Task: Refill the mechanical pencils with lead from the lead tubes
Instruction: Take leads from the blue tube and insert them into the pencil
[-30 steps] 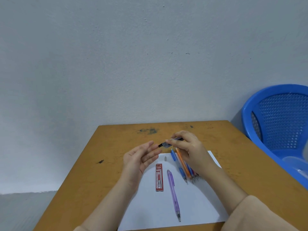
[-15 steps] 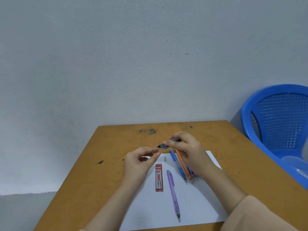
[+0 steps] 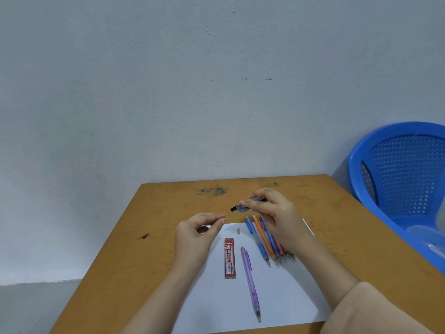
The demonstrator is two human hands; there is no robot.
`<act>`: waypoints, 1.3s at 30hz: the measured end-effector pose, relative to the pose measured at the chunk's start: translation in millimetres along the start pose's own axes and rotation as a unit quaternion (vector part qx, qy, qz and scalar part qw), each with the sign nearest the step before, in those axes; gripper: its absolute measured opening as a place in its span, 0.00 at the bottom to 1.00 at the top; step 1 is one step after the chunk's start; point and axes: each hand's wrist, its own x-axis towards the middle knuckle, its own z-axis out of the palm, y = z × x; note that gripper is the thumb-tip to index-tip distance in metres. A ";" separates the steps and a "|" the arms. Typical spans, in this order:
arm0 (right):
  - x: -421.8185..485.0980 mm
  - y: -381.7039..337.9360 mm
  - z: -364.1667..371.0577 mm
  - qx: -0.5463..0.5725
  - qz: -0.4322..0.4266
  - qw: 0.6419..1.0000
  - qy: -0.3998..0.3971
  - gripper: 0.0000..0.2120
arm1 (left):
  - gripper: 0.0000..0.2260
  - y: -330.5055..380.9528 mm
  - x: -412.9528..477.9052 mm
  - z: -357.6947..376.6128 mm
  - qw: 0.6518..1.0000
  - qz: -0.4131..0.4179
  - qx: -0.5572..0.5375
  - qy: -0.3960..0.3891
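Note:
My right hand [image 3: 277, 213] grips a dark lead tube [image 3: 238, 208] above the table, its black cap end pointing left and slightly down. My left hand [image 3: 195, 237] hovers to the left of it with fingers curled, thumb and forefinger drawn close together; any lead between them is too thin to see. A red lead tube [image 3: 229, 261] and a purple mechanical pencil [image 3: 249, 278] lie side by side on the white paper [image 3: 277, 297]. Several blue, orange and red pencils [image 3: 265, 239] lie bunched under my right wrist. A tiny grey cap [image 3: 238, 230] sits near the paper's top edge.
The wooden table [image 3: 168, 206] stands against a pale wall, with dark smudges near its far edge. A blue plastic chair [image 3: 397, 177] is close to the table's right side.
My left hand went from an open palm beside the tube's cap to curled fingers with thumb and forefinger pinched, and drew slightly left. The right hand kept its hold on the tube.

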 end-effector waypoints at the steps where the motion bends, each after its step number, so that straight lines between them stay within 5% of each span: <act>1: 0.4 -0.8 -1.8 0.002 0.004 1.000 0.006 0.20 | 0.08 0.0 0.1 -0.5 1.000 -0.006 -0.002 0.002; 25: 0.4 -3.0 0.8 0.016 -0.001 1.000 -0.013 0.21 | 0.08 3.1 -5.0 2.4 1.000 -0.007 -0.002 -0.018; 39: 3.0 2.1 -9.5 0.042 0.065 0.997 0.019 0.23 | 0.07 -1.2 0.8 -2.4 1.000 -0.005 0.027 0.011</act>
